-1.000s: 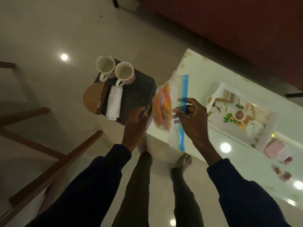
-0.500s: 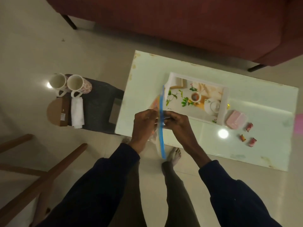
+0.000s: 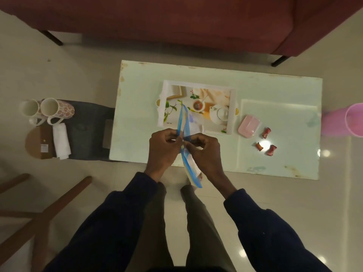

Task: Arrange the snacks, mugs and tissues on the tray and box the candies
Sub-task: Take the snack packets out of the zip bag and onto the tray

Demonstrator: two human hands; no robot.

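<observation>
My left hand and my right hand both pinch the blue zip strip of a clear snack bag, held edge-on above the table's near edge. The strip is parted into two bands toward the tray, a white one with a printed teapot picture, lying on the pale table. A pink candy box, lid shut, sits right of the tray, with three red wrapped candies beside it. Two floral mugs, a folded white tissue and a brown round-ended package rest on a dark stool at left.
A dark red sofa runs along the far side of the table. A pink bin stands at the table's right end. Wooden chair legs cross the floor at lower left. My legs and feet are just below the table's near edge.
My view swung from the stool to the table. The bag came from the stool side to over the table; my left hand joined the right on its zip strip, which has parted.
</observation>
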